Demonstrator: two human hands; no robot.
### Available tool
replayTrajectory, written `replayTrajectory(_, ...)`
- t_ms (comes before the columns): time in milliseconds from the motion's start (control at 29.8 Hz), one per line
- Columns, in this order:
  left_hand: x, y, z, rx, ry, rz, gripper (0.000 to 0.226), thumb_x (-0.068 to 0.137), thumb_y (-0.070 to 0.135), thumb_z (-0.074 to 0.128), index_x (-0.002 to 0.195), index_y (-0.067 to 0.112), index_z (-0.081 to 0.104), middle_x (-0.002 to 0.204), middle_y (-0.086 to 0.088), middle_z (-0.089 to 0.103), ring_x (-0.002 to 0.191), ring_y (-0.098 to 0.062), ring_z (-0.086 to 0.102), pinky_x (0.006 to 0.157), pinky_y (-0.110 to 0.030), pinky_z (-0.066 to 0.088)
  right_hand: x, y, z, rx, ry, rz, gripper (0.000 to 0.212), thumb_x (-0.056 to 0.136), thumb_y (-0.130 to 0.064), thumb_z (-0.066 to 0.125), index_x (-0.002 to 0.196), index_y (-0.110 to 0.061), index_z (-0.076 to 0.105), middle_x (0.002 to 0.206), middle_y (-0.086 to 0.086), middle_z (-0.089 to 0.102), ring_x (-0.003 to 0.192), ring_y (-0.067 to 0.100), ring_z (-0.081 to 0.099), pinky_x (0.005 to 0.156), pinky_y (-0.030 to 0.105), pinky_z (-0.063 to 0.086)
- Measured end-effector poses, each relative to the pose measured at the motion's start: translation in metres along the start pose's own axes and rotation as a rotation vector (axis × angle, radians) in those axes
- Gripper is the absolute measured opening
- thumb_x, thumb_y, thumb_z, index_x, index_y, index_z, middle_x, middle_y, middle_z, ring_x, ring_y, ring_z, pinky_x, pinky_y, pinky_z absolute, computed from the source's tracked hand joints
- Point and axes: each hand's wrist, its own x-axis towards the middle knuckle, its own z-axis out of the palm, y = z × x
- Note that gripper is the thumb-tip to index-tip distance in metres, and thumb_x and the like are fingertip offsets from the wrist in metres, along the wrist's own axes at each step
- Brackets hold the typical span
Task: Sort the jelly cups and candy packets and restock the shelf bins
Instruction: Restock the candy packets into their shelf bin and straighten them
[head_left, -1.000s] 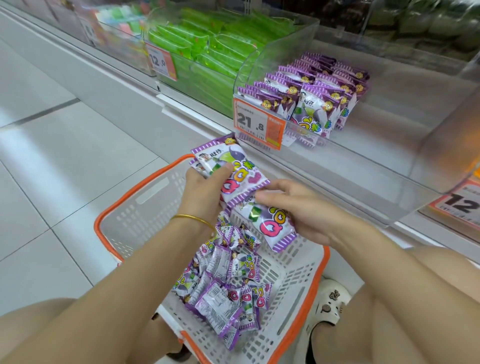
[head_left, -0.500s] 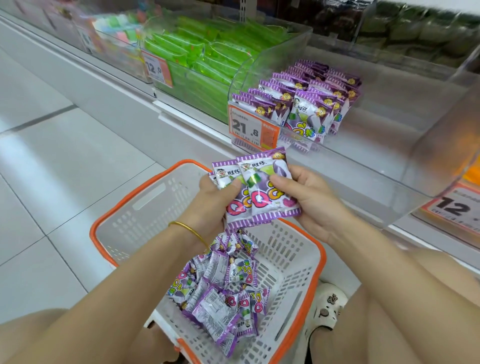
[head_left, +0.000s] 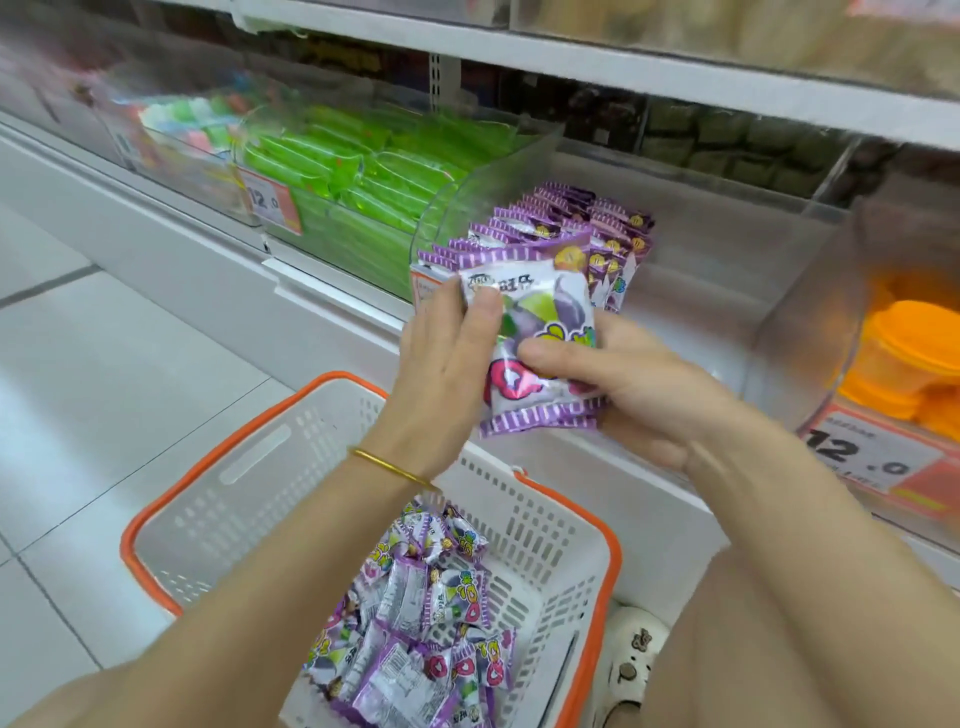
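Note:
Both my hands hold a small stack of purple candy packets (head_left: 540, 332) just in front of the clear shelf bin (head_left: 727, 291). My left hand (head_left: 447, 364) grips the stack's left edge, thumb on its face. My right hand (head_left: 623, 384) holds the right side, thumb pressed on the front. Behind the stack, a row of the same purple packets (head_left: 587, 223) stands upright in the bin. Below, a white basket with an orange rim (head_left: 208, 467) holds several more loose purple packets (head_left: 415, 623).
Left of the purple row is a clear bin of green packets (head_left: 363, 171), then a blurred bin of mixed colours (head_left: 197, 124). At the right stands a bin of orange jelly cups (head_left: 914, 358) with a 12.0 price tag (head_left: 862, 457). My shoe (head_left: 628, 670) is beside the basket.
The stack of packets has risen from above the basket toward the bin of purple packets, squared up between both hands. The camera has tilted up toward the shelf.

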Motion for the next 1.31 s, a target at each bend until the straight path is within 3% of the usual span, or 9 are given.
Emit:
replayTrajectory(168,0.027,-0.02,-0.002,0.484,-0.062,0.248,0.079,0.083,0.061,0.015,0.146,0.017,0.032,0.152,-0.004,0.024,0.142,-0.017,0.015,0.116,-0.028,0.007,0.044,-0.042,-0.043,-0.072,0.423,-0.135,0.034,0.081,-0.001,0.064,0.115,-0.002,0.061,0.085,0.004,0.072,0.067,0.014,0.069,0.068,0.032,0.059)
replayTrajectory(336,0.032,-0.04,0.013,0.739,-0.173,0.222,0.085,0.078,0.066,0.012,0.149,0.02,0.023,0.159,-0.006,0.005,0.146,-0.021,0.001,0.118,-0.043,0.01,0.086,-0.006,-0.062,-0.398,0.559,0.042,0.06,0.077,-0.002,0.075,0.127,0.01,0.044,0.106,0.015,0.064,0.065,0.015,0.069,0.059,0.028,0.056)
replayTrajectory(436,0.034,-0.047,0.016,0.771,-0.185,0.238,0.086,0.077,0.064,0.015,0.149,0.018,0.024,0.159,-0.006,0.003,0.147,-0.022,0.0,0.117,-0.042,0.01,0.093,0.003,-0.058,-0.964,0.619,0.053,0.067,0.083,-0.032,0.072,0.126,0.002,0.033,0.113,0.01,0.052,0.101,0.022,0.058,0.08,0.033,0.047)
replayTrajectory(571,0.035,-0.049,0.015,0.762,-0.2,0.248,0.086,0.076,0.063,0.015,0.15,0.019,0.021,0.159,-0.004,0.0,0.146,-0.02,-0.005,0.117,-0.037,0.004,0.089,-0.001,-0.058,-1.547,0.624,0.226,0.074,0.08,-0.068,0.054,0.125,-0.012,0.036,0.123,0.011,0.057,0.115,0.032,0.054,0.076,0.037,0.04)
replayTrajectory(873,0.034,-0.051,0.01,0.721,-0.201,0.297,0.082,0.079,0.062,0.018,0.149,0.019,0.024,0.159,-0.005,0.001,0.147,-0.019,-0.003,0.115,-0.031,0.002,0.095,0.003,-0.065,-0.707,0.666,0.249,0.07,0.077,-0.03,0.078,0.125,-0.002,0.036,0.108,0.006,0.047,0.099,0.019,0.048,0.078,0.031,0.041)
replayTrajectory(974,0.035,-0.052,0.007,0.71,-0.204,0.313,0.081,0.08,0.061,0.02,0.148,0.018,0.026,0.159,-0.005,0.002,0.147,-0.019,-0.002,0.115,-0.03,0.001,0.096,0.004,-0.06,-0.796,0.527,0.478,0.04,0.081,-0.029,0.074,0.1,-0.003,0.05,0.095,0.012,0.053,0.075,0.022,0.056,0.064,0.027,0.047)
replayTrajectory(1074,0.033,-0.053,0.005,0.694,-0.203,0.338,0.079,0.081,0.059,0.024,0.147,0.017,0.03,0.159,-0.006,0.005,0.147,-0.019,0.0,0.116,-0.03,0.003,0.088,-0.005,-0.054,-0.897,0.438,0.621,0.053,0.082,-0.041,0.071,0.108,-0.001,0.048,0.078,0.008,0.051,0.06,0.018,0.049,0.046,0.021,0.044)
replayTrajectory(1209,0.029,-0.05,-0.002,0.678,-0.179,0.341,0.076,0.083,0.058,0.029,0.146,0.016,0.031,0.158,-0.008,0.007,0.146,-0.022,0.006,0.114,-0.03,0.004,0.077,-0.012,-0.057,-0.87,0.38,0.609,0.069,0.069,-0.045,0.08,0.114,0.002,0.054,0.109,0.018,0.064,0.091,0.028,0.066,0.08,0.037,0.057)
replayTrajectory(1309,0.022,-0.046,-0.01,0.673,-0.134,0.343,0.068,0.084,0.051,0.037,0.142,0.013,0.039,0.155,-0.014,0.017,0.141,-0.028,0.017,0.113,-0.032,0.012,0.062,-0.022,-0.05,-1.08,0.458,0.386,0.054,0.076,-0.043,0.075,0.107,-0.002,0.06,0.106,0.016,0.067,0.09,0.028,0.066,0.078,0.04,0.056)
